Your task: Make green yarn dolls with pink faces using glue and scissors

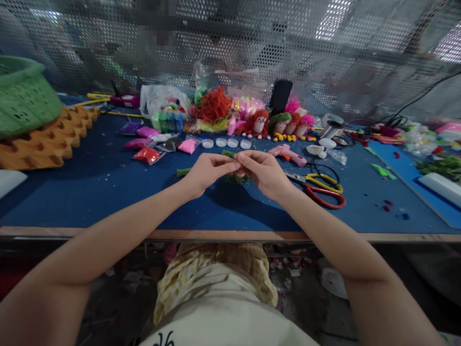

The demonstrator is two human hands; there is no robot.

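Note:
Above the blue tabletop, my left hand (209,172) and my right hand (264,173) meet, fingertips pinched together. Between them is a small bundle of green yarn (236,179), its strands showing above and below the fingers. A pale round bit sits against it, mostly hidden by the fingers. More green strands (183,172) lie on the table beside my left wrist. Scissors (320,187) with one red and one yellow handle rest to the right of my right hand. A pink glue gun (288,154) lies just behind that hand.
Small yarn-haired dolls (259,124) stand at the back near a heap of orange yarn (214,105). Clear round lids (232,143) and coloured packets (148,154) lie in front. At left, a green basket (27,96) sits on an egg tray (68,129). A perforated metal screen (230,43) rises behind.

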